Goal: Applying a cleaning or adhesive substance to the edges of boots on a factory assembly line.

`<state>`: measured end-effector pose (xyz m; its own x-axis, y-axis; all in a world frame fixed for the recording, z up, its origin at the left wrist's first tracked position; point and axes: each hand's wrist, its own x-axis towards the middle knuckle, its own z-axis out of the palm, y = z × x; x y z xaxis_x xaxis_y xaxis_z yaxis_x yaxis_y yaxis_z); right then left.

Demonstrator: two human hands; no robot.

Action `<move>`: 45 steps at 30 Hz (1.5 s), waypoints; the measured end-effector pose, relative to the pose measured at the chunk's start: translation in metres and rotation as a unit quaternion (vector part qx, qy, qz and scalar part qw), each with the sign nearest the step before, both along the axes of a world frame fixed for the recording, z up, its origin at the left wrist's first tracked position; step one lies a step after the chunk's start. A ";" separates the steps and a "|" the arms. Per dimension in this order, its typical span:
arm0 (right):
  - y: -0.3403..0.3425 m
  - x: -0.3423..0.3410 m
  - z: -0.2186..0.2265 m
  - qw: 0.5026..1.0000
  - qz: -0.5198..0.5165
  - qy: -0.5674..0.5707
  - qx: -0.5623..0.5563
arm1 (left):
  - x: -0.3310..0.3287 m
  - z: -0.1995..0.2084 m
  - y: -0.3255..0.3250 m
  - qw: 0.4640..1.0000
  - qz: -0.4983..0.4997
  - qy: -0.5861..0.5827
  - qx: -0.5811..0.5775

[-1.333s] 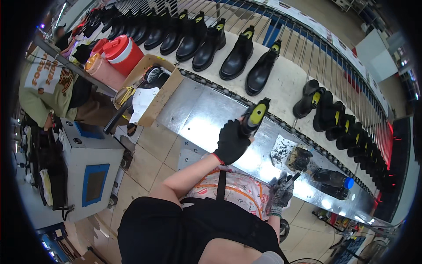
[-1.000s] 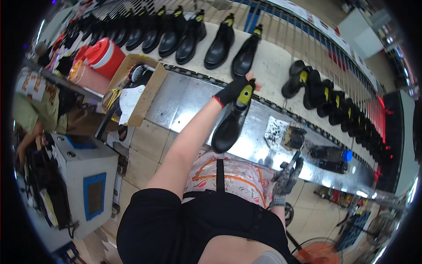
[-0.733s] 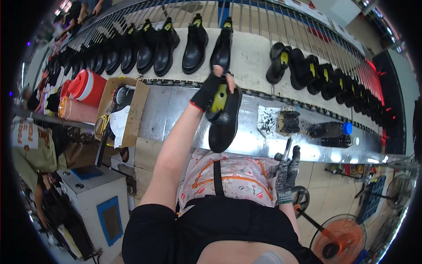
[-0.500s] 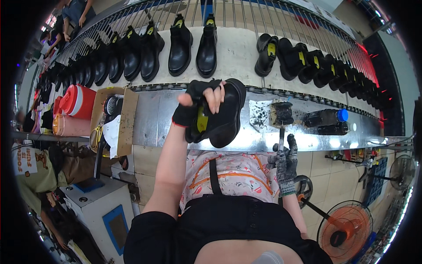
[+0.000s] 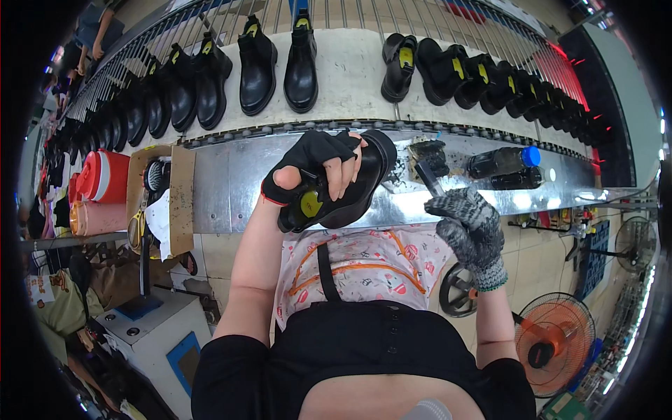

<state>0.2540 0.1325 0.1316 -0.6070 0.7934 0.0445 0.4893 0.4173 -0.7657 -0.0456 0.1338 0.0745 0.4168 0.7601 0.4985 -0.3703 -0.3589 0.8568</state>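
Note:
My left hand, in a black fingerless glove, grips a black ankle boot with a yellow-green patch inside its opening. The boot is held tilted above the metal ledge, its sole toward the right. My right hand, in a grey knitted glove, is closed around a slim tool with a flat metallic part; its kind is hard to make out. The tool's far end touches or overlaps a blackened block, which lies on a black-smeared white sheet, partly hidden behind the boot.
Black boots line the conveyor beyond the metal ledge. Two dark bottles, one with a blue cap, lie on the right. At left are a cardboard box with scissors and a red jug. An orange fan stands lower right.
My right hand has moved up and right, and the tool now slants up to the left. The held boot has turned slightly. The whole view has shifted, with the conveyor boots appearing farther left.

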 end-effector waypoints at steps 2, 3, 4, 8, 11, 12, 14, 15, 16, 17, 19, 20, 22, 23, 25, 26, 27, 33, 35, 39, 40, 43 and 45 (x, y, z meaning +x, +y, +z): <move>0.003 -0.007 0.012 0.987 0.074 -0.051 0.135 | 0.001 -0.001 0.000 1.000 -0.009 0.001 -0.004; 0.004 -0.009 0.014 0.983 0.093 -0.070 0.145 | 0.002 0.001 0.000 1.000 -0.009 0.001 -0.005; 0.004 -0.010 0.016 0.977 0.112 -0.091 0.154 | 0.003 0.002 0.000 1.000 -0.009 0.000 -0.006; 0.007 -0.015 0.012 0.962 0.139 -0.120 0.200 | 0.005 0.003 0.000 1.000 -0.014 -0.002 -0.012; 0.007 -0.017 0.015 0.962 0.138 -0.123 0.203 | 0.006 0.003 0.001 1.000 -0.018 -0.005 0.001; 0.007 -0.018 0.015 0.961 0.137 -0.121 0.206 | 0.006 0.003 0.000 1.000 -0.013 -0.005 -0.001; 0.007 -0.018 0.013 0.959 0.137 -0.126 0.213 | 0.006 0.004 0.000 1.000 -0.008 -0.004 -0.003; 0.007 -0.017 0.012 0.956 0.141 -0.137 0.216 | 0.006 0.004 0.001 1.000 -0.011 -0.001 0.000; 0.007 -0.017 0.012 0.953 0.144 -0.148 0.220 | 0.006 0.004 0.001 1.000 -0.015 0.002 0.003; 0.007 -0.018 0.012 0.953 0.145 -0.148 0.219 | 0.006 0.004 0.001 1.000 -0.015 0.002 0.002; 0.008 -0.021 0.013 0.954 0.133 -0.149 0.224 | 0.006 0.005 0.000 1.000 -0.022 0.003 -0.010; 0.008 -0.020 0.013 0.954 0.134 -0.148 0.223 | 0.006 0.004 0.000 1.000 -0.021 0.003 -0.011; 0.011 -0.019 0.012 0.947 0.140 -0.168 0.237 | 0.005 0.003 0.000 1.000 -0.017 -0.003 -0.011; 0.014 -0.019 0.011 0.955 0.147 -0.135 0.218 | 0.004 0.004 0.001 1.000 -0.016 -0.004 -0.013; 0.019 -0.020 0.006 0.961 0.156 -0.100 0.205 | 0.000 0.006 0.002 1.000 -0.006 0.002 -0.010; 0.020 -0.020 0.002 0.965 0.162 -0.066 0.193 | -0.004 0.004 0.003 1.000 -0.002 0.003 -0.011; 0.018 -0.019 -0.010 0.960 0.146 -0.052 0.233 | -0.008 0.000 0.004 1.000 -0.004 -0.012 -0.010; 0.013 -0.039 -0.049 0.963 0.131 -0.016 0.236 | -0.033 -0.024 0.010 0.994 0.033 -0.101 -0.012; 0.009 -0.046 -0.067 0.966 0.134 -0.038 0.219 | -0.044 -0.033 0.011 0.990 0.042 -0.133 -0.007; 0.010 -0.059 -0.091 0.970 0.162 -0.013 0.181 | -0.062 -0.045 0.010 0.979 0.085 -0.186 -0.016; 0.010 -0.062 -0.102 0.969 0.160 -0.010 0.189 | -0.068 -0.047 0.012 0.979 0.086 -0.186 -0.017; 0.012 -0.065 -0.112 0.972 0.169 0.029 0.163 | -0.082 -0.056 0.015 0.972 0.081 -0.221 -0.010; 0.009 -0.069 -0.099 0.974 0.167 0.035 0.150 | -0.091 -0.063 0.015 0.967 0.099 -0.232 -0.031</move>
